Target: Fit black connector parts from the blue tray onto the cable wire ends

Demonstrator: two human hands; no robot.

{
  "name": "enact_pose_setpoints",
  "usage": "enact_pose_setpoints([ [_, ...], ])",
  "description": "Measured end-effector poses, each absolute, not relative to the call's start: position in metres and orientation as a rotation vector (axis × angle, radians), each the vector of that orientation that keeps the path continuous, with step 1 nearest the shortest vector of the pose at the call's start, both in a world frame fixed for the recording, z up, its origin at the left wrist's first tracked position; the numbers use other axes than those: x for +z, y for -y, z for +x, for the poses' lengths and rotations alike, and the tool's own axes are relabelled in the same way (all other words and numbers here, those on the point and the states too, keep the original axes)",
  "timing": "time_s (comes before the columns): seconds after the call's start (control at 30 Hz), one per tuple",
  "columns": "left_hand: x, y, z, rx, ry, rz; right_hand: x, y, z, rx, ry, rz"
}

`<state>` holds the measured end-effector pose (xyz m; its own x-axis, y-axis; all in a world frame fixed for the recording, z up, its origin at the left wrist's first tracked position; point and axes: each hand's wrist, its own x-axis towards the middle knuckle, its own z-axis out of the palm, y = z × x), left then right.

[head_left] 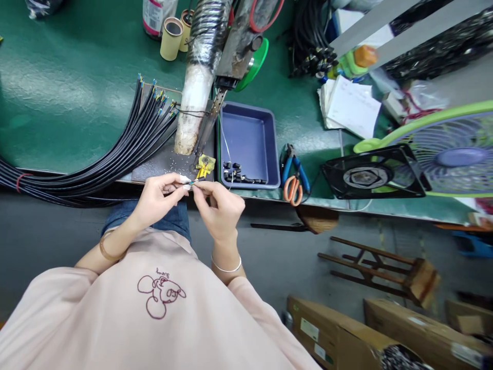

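Black piece (200,179), long axis roughly left-to-right

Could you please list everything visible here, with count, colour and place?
Bench: one, green, across top
Cables: bundle, black, bench left
Small piece: one, dark, bench edge
Tray: one, blue, bench middle
Small parts: several, black, inside tray
Tube: one, white and silver, left of tray
Cylinders: two, tan, beyond cables
Bottle: one, white and pink, top edge
Cutters: one, blue-handled, right of tray
Papers: several, white, bench right
Square fan: one, black, bench right
Round fan: one, green, far right
Stools: two, brown, floor right
Cartons: several, brown, lower right
Other clutter: uncounted, mixed, partly blurred
Shirt: one, pink, foreground
Left hand: one, white-tipped, at small piece
Right hand: one, bare, at small piece
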<state>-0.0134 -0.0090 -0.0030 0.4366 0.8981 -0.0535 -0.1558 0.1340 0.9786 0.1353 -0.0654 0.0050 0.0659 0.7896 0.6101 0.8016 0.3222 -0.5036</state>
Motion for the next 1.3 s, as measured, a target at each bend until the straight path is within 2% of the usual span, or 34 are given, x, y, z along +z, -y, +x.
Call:
enact_pose_setpoints([
  [0.1,-0.006,0.011,-0.013,0.956,-0.831,1.314,0.005,0.065,0.131,0.068,1.632,-1.489],
  [0.27,-0.012,0.014,-0.014,1.018,-0.906,1.53,0.003,0.063,0.13,0.594,1.357,-1.524],
  [0.37,-0.013,0.015,-0.013,1.021,-0.926,1.555,0.001,0.062,0.133,0.743,1.262,-1.516],
  [0.43,-0.013,0.015,-0.011,1.012,-0.925,1.525,-0.001,0.063,0.134,0.698,1.276,-1.53],
  [0.6,-0.011,0.011,-0.006,0.99,-0.943,1.405,-0.004,0.066,0.136,0.158,1.229,-1.405],
  [0.7,-0.011,0.008,-0.005,1.001,-0.968,1.367,-0.003,0.066,0.136,0.006,1.114,-1.293],
  [1.07,-0.005,-0.009,0.0,0.955,-0.934,1.215,-0.012,0.054,0.14,-0.013,1.532,-1.348],
  [1.3,0.004,-0.018,0.0,0.913,-0.927,1.185,-0.012,0.047,0.139,0.022,1.508,-1.334],
])
